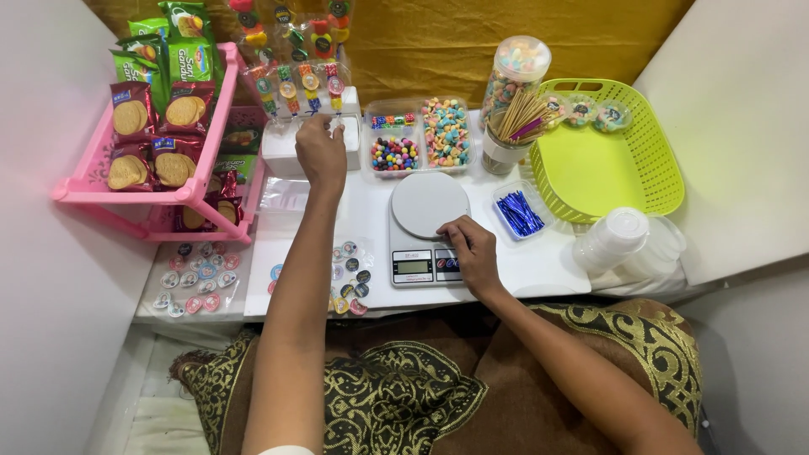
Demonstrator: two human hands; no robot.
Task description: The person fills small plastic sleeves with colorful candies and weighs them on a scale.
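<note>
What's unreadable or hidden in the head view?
- Left hand: fingertips pinch something at the white box, too small to identify.
- Right hand: covers the buttons on the scale; contact hidden by the fingers.
- Scale display: too small to read.
- Lower pink rack shelf: blocked by the upper shelf.
- Hanging candy strips: cut off by the top edge.

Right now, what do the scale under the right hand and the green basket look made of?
Scale: looks like white plastic, smooth, with a round matte grey-white platform, a small display and buttons that the right hand touches. Green basket: likely moulded plastic, going by the uniform lime colour and perforated lattice walls.
</note>
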